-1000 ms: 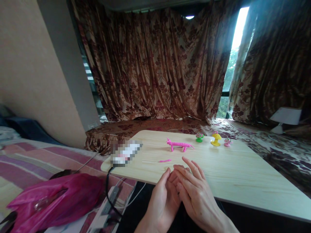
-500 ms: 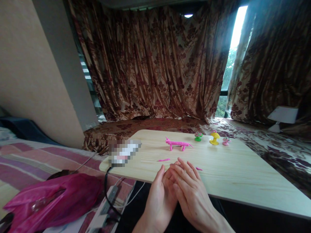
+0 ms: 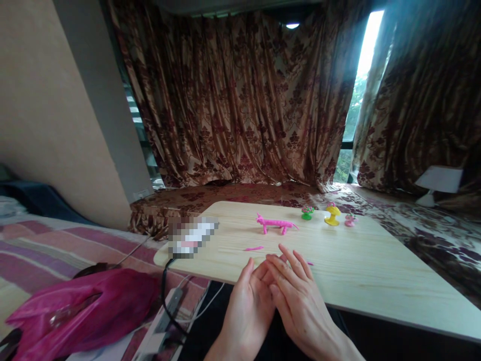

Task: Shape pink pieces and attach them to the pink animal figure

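Note:
My left hand [image 3: 250, 306] is turned palm up, thumb out to the side, above the near edge of the table. Across its fingers and palm lies my right hand [image 3: 300, 296], fingers stretched forward and palm down. The two are pressed together, so whatever may be between them is hidden. Just beyond, on the table, lies a thin pink strip of modelling clay [image 3: 254, 248]. Another small pink piece [image 3: 310, 263] peeks out past my right fingers. Farther back a pink clay animal figure [image 3: 276, 224] stands on its legs, with ears and a thin tail.
Along the far right of the table [image 3: 376, 281] stand a green clay mushroom [image 3: 307, 213], a yellow one [image 3: 332, 215] and a small pink figure [image 3: 350, 219]. A blurred object [image 3: 193, 238] with a black cable is at left. A magenta bag [image 3: 90, 311] lies on the bed.
My right hand has slid slightly forward and right over my left palm, covering more of the small pink piece. The figures on the table stay put.

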`<action>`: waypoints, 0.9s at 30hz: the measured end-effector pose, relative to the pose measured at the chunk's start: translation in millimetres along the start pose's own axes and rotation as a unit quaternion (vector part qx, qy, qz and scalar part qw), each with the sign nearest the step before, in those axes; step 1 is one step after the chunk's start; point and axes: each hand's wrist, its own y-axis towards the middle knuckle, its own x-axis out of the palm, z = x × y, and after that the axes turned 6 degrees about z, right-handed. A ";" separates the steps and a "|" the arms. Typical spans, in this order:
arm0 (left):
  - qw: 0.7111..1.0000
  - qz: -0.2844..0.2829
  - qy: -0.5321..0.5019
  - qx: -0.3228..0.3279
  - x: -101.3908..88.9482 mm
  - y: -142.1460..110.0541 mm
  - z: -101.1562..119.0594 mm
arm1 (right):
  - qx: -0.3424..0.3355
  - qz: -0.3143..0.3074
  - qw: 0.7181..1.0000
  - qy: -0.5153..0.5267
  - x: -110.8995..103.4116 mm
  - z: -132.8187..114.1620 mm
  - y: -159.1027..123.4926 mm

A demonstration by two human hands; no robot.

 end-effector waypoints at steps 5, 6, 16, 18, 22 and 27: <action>0.999 -0.013 -0.033 0.005 -1.1 1.1 0.1 | 0.006 -0.006 1.000 0.001 2.9 0.8 -0.2; 0.999 -0.007 -0.043 0.006 -2.1 2.1 -1.4 | 0.015 -0.006 1.000 -0.001 3.2 0.8 0.9; 0.996 0.076 -0.008 0.045 -18.7 9.8 -10.5 | 0.057 0.017 0.996 0.066 -8.7 1.4 -6.9; 0.996 0.068 0.012 0.048 -16.3 7.5 -9.4 | 0.066 0.038 0.994 0.081 -8.8 4.0 -6.0; 0.996 0.064 0.028 0.048 -11.3 4.8 -11.9 | 0.060 0.053 0.993 0.091 -6.2 7.1 -1.1; 0.997 0.070 0.028 0.033 -9.6 4.6 -17.8 | 0.064 0.066 0.989 0.115 -5.4 11.7 0.2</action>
